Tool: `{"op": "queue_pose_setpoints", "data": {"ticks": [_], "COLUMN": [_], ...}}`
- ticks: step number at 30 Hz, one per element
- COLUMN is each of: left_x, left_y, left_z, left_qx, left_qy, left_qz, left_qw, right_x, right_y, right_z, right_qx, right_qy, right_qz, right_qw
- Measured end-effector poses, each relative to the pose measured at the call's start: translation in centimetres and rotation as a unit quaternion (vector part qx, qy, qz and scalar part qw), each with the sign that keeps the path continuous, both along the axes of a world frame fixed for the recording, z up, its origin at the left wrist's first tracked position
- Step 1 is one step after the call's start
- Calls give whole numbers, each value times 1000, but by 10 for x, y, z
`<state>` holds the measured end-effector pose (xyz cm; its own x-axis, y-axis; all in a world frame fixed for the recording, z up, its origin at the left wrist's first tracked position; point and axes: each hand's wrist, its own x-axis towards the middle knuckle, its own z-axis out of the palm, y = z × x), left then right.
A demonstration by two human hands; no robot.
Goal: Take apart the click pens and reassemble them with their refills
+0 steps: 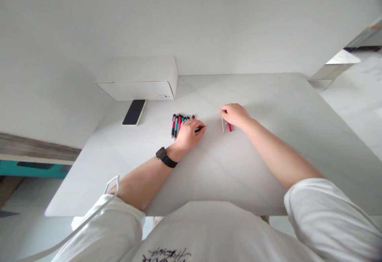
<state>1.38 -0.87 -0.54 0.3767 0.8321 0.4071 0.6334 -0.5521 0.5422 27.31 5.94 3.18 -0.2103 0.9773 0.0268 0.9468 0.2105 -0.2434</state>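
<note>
The left grip [190,133] pinches a black piece [198,130]; the right grip [234,114] pinches a white rod [222,125] by its far end: likely light, thin and bendable, best held mid-length. Both are nearer the surface's [256,90] far edge than its near one.

Our left hand [189,131] covers the lower ends of several pens [173,124] and part of the black piece [197,130] it grips — we cannot make out its full shape. Our right hand [235,114] hides the upper end of the thin white stick [222,125]. We find the print on the label [164,96] too small to read — and the bottom edge cuts off the shirt lettering [167,251] and white cord [89,216].
</note>
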Motion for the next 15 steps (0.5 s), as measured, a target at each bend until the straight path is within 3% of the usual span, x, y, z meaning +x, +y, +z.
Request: {"op": "queue_pose_setpoints", "data": {"ticks": [5,9,11,15], "left_x": [1,1,0,1], "left_y": [-1,-1,0,0], "left_z": [1,2,2,3], "left_qx": [3,-1,-1,4], "left_qy": [3,4,2,-3], "left_qz": [6,10,13,17], "left_qw": [1000,1000,1000,1000], "right_x": [-4,-3,-6,-21], "right_y": [4,-5,-14,-32], "right_z": [-19,-15,-9,-2], "right_qx": [18,84,89,-25], "right_qy": [-56,13,104,274], "right_qz": [-22,-18,31,160], "right_qw": [998,996,990,948]}}
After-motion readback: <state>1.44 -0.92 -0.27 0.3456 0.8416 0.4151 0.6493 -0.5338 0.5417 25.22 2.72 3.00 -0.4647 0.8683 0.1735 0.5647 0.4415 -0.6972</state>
